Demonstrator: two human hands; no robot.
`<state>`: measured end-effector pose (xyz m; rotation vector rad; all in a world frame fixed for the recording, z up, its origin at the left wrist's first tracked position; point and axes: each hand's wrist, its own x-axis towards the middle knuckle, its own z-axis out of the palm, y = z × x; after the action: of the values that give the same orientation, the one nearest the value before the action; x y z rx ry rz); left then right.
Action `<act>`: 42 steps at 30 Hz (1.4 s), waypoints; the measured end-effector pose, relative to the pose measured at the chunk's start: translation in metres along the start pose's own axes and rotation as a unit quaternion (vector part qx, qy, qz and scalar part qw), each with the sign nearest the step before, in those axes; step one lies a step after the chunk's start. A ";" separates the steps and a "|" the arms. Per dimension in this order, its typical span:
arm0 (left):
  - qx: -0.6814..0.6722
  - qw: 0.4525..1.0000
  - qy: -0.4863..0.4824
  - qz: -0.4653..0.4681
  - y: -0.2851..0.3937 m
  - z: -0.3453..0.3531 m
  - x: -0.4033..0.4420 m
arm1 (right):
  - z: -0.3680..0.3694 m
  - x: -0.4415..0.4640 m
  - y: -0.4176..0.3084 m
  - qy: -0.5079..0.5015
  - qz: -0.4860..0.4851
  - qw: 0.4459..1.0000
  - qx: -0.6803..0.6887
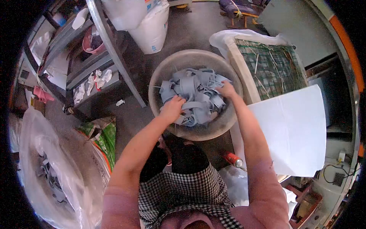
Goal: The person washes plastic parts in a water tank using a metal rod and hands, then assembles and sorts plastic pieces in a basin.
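Observation:
A large round basin stands on the floor in front of my knees, heaped with grey plastic parts, some curved like rings. My left hand is at the left side of the heap, its fingers bent over a grey part; the fingertips are partly hidden. On the right of the heap, my right hand has its fingers closed on a pale grey part near the basin wall. Thin sprigs or sticks poke out among the parts. What lies underneath cannot be seen.
To the right stand a crate-like frame with green mesh and a white board. A red can lies near my right knee. A metal rack is at left, above a clear plastic bag. White sacks stand behind.

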<state>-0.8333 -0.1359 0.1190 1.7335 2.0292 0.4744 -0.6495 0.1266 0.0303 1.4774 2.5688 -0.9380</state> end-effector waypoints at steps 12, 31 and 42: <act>-0.198 0.964 0.158 -0.078 -0.032 -0.075 -0.028 | 0.074 0.057 -0.014 0.073 -0.009 0.997 0.020; 0.448 0.586 0.394 -0.549 -0.099 -0.349 -0.481 | -0.042 -0.179 -0.029 0.217 -0.172 0.942 0.189; -0.060 0.960 0.264 0.067 0.044 -0.120 -0.034 | -0.103 -0.219 -0.120 0.161 -0.536 0.827 0.059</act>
<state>-0.8547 -0.1607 0.2469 1.8120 2.1687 1.1871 -0.5984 -0.0338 0.2413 -0.0017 3.6581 -0.9134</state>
